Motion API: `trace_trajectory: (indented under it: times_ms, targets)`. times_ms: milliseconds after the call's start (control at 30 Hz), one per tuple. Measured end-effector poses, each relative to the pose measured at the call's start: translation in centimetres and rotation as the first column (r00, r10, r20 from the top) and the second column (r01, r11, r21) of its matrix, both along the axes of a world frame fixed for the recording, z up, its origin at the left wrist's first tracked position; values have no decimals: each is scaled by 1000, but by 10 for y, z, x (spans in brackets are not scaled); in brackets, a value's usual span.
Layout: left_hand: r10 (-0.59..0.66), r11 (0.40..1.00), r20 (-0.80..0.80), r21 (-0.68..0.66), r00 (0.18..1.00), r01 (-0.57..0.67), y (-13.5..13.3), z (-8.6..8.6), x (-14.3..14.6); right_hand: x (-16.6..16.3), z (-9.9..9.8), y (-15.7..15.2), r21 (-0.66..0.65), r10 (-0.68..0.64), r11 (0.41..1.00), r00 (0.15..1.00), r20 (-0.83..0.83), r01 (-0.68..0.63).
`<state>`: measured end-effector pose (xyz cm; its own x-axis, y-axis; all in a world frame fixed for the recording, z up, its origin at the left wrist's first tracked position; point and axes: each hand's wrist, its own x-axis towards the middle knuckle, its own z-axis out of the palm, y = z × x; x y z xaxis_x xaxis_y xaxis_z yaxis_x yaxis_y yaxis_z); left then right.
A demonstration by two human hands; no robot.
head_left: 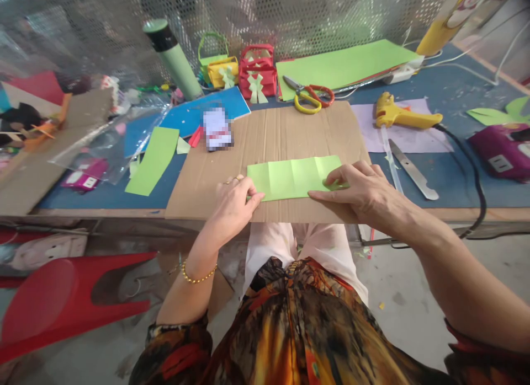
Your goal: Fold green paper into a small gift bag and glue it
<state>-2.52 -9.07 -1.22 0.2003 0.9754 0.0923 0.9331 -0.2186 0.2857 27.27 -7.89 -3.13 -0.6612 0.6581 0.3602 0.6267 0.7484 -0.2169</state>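
A creased strip of light green paper (285,178) lies on the brown cardboard sheet (232,181) in front of me. Upright fold lines divide it into panels, and a narrow fold runs along its near edge. My left hand (237,203) pinches the strip's near left corner, thumb along the edge and fingers curled. At the other end, my right hand (360,189) grips the paper with thumb on the near edge and forefinger on top. The undersides of the fingers are hidden.
Beyond the cardboard lie scissors (308,98), a phone (217,128) and green sheets (343,68). A yellow glue gun (403,113) and a knife blade (414,170) are to the right. Small red paper bags (257,70) and a green bottle (174,59) stand at the back.
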Motion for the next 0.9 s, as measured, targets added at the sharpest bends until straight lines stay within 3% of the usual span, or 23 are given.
trace_trajectory:
  times_ms: [367, 500, 633, 900]
  targets:
    - [69, 994, 111, -89, 991, -60, -2, 2, -13, -3, -3, 0, 8, -37, 999, 999, -30, 37]
    - [34, 999, -12, 29, 999, -34, -11, 0, -6, -3, -3, 0, -8, -46, 999, 998, -34, 46]
    - [-36, 977, -314, 189, 949, 100, -22, 1, 9, -3, -2, 0, 10, -33, 999, 999, -24, 33]
    - [-301, 878, -589, 135, 750, 459, -25, 8, 14, 1, -4, 1, 4, -17, 1000, 1000, 16, 17]
